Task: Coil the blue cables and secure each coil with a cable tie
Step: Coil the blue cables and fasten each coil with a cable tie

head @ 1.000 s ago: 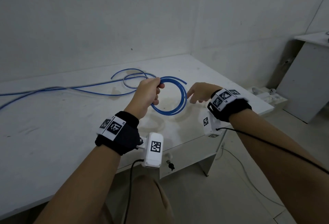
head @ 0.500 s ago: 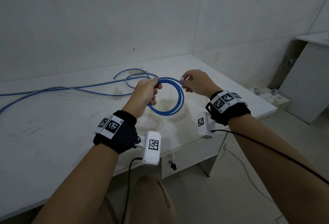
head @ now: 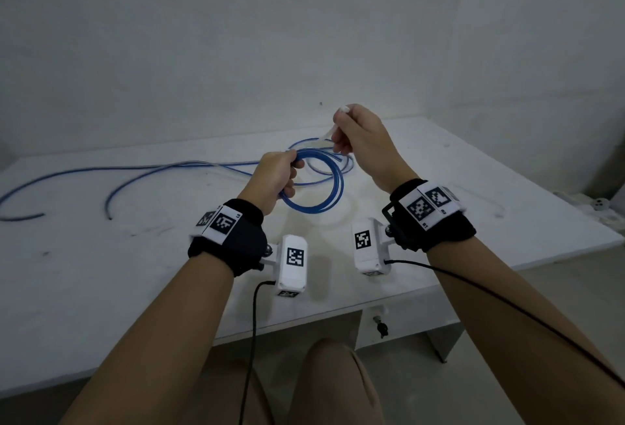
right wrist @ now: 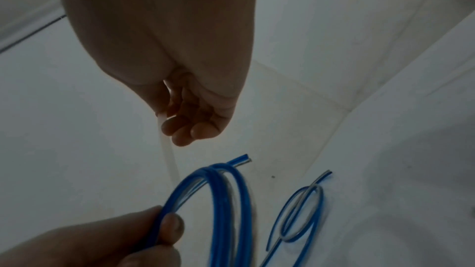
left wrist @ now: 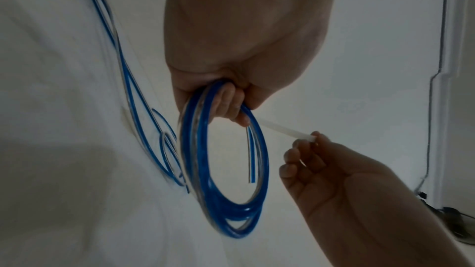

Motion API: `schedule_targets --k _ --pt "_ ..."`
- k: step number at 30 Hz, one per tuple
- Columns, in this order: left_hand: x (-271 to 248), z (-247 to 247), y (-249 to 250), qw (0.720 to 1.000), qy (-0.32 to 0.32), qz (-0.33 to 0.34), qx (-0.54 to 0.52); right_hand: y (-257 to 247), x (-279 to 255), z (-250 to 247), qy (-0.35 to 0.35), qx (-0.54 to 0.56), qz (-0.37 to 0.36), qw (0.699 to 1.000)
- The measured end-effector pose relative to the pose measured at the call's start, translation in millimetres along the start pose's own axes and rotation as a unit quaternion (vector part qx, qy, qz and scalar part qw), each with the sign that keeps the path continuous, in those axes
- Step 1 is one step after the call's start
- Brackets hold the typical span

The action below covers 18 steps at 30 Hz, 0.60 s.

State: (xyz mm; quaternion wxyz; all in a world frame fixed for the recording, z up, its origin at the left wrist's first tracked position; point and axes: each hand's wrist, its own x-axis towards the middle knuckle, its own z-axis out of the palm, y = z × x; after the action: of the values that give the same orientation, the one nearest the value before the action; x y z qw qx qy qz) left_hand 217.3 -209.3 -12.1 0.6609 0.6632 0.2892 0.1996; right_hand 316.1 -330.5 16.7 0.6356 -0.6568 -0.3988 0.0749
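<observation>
My left hand (head: 275, 177) grips a blue cable coil (head: 318, 208) of several turns at its top, held upright above the white table (head: 101, 272). In the left wrist view the coil (left wrist: 223, 200) hangs from the curled fingers, one cut end dangling inside the loop. My right hand (head: 358, 137) is raised just right of the coil and pinches a translucent white cable tie (left wrist: 285, 131) that runs from the coil to its fingers. In the right wrist view the cable tie (right wrist: 168, 153) drops from the hand (right wrist: 185, 121) toward the coil (right wrist: 218, 200).
Uncoiled blue cables (head: 84, 174) trail left across the table, with a small loop (right wrist: 300, 216) lying behind the coil. Walls enclose the table at back and right. A table drawer with a key (head: 382, 330) sits below the front edge.
My right hand rose from the coil's right side to above it, now pulling the white cable tie up and away. The left hand kept hold of the coil.
</observation>
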Motion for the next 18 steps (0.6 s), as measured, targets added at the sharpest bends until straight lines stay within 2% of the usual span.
schedule_targets --k 9,18 --pt "9.6 -67.0 -8.8 0.997 0.061 -0.026 -0.036 -19.2 2.0 46.3 -0.008 0.006 -0.049 0.999" --pt "-0.9 -76.2 -2.2 0.995 0.066 -0.007 -0.069 -12.7 -8.3 74.2 -0.049 -0.085 -0.054 0.994"
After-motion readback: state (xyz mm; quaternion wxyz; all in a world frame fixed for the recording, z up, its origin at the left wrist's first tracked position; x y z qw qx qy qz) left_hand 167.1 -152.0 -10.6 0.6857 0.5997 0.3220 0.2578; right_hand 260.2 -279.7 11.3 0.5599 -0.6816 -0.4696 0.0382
